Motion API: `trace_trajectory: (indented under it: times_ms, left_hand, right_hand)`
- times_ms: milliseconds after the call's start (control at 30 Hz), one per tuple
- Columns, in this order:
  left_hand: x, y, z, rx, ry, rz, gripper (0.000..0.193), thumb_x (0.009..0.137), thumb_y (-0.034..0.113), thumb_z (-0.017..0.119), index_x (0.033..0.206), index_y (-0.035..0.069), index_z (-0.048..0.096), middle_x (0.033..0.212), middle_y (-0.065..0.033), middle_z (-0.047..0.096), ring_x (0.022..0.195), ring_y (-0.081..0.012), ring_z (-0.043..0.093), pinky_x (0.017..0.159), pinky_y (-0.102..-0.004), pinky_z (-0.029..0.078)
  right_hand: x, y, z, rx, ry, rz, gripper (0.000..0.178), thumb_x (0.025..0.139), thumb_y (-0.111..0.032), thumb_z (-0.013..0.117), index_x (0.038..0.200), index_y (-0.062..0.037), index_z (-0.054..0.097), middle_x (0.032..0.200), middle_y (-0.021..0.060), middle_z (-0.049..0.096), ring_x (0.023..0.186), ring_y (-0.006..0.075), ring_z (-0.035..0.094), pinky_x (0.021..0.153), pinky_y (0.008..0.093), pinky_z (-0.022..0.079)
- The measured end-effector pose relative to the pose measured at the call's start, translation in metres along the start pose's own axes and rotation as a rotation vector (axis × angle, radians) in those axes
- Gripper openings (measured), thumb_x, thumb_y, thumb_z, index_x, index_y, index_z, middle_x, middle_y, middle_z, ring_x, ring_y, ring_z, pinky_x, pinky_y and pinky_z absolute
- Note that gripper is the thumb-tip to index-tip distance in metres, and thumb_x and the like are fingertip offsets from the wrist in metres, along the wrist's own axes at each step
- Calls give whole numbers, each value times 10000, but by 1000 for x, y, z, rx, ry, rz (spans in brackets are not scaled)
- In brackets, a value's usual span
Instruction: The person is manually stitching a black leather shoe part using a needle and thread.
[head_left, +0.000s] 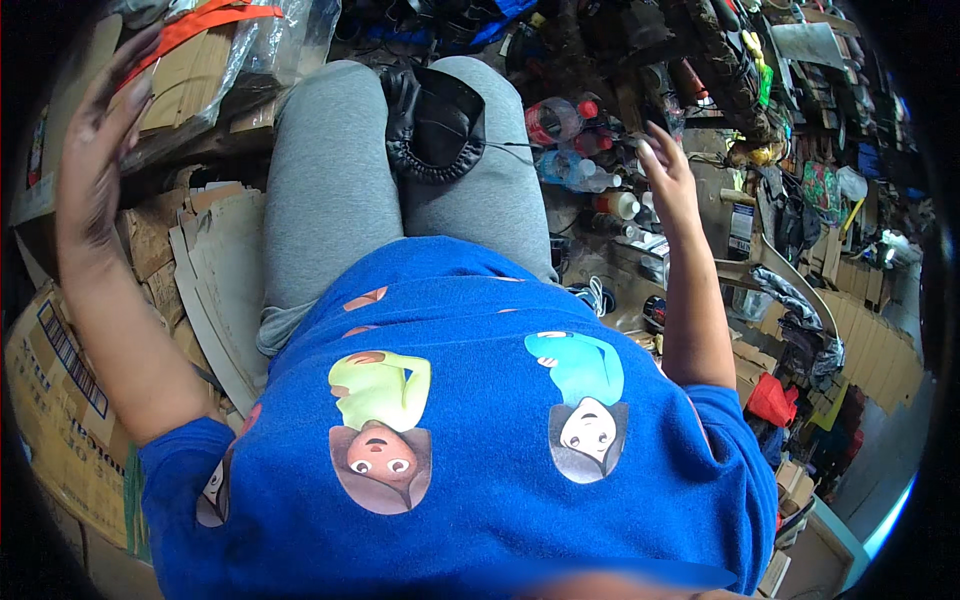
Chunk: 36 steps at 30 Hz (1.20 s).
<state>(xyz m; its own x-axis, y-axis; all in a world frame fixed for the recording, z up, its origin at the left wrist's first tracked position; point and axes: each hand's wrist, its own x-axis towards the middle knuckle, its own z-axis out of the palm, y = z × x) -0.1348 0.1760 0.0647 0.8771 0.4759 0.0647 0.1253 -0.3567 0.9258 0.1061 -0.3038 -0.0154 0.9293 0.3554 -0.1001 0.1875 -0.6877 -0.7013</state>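
A black gathered leather piece, with a puckered edge, rests between my thighs on my grey trousers. From its right side a thin dark thread runs toward my right hand, and its far end is lost against the clutter. My right hand is raised to the right of my knees, thumb and fingertips drawn together; whatever they pinch is too small to make out. Off to the left, my left hand is lifted with its fingers stretched and apart. Beside its fingertips is an orange strip. The leather touches neither hand.
Plastic bottles lie to the right of my knees. Flattened cardboard leans at my left, near a large carton. Clear plastic wrapping covers material at the upper left. A red cloth lies among clutter on the right.
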Motion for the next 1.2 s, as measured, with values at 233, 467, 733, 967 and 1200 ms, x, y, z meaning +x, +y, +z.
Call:
trace_trajectory:
  times_ms: [233,467,733,967,1200]
  left_hand:
    - [24,-24,175,162,-457,486,271,818,185,640,1062,69,647,1034,-93,595,1016,-226,561,857,-338,460]
    - [34,-18,213,202,-606,313,234,754,220,690,897,41,640,947,-123,588,930,-273,581,822,-347,464]
    - [45,-19,208,230,-695,302,221,754,235,709,840,41,644,873,-106,596,859,-248,593,773,-337,465]
    - [59,-23,205,-40,-936,117,179,788,163,672,888,16,653,841,-53,635,847,-156,589,811,-296,458]
    - [61,-21,200,-33,-980,75,227,803,103,622,1001,2,670,930,-69,671,909,-161,614,880,-294,458]
  right_hand:
    - [19,-136,77,-402,-622,-708,317,855,-346,606,870,-34,660,838,168,613,823,344,606,733,412,482]
    - [11,-126,78,-287,-733,-638,222,833,-230,583,819,-10,612,735,200,583,699,380,585,643,438,464]
    - [-29,-125,35,160,-684,-148,215,889,-160,612,760,2,557,649,-3,462,666,65,434,577,259,375]
    - [-26,-128,55,-3,-470,-354,224,843,-67,631,1059,-95,683,810,41,591,713,114,547,666,264,453]
    - [-15,-129,65,-170,-456,-369,203,783,-103,640,975,-92,706,819,120,603,757,249,622,689,343,505]
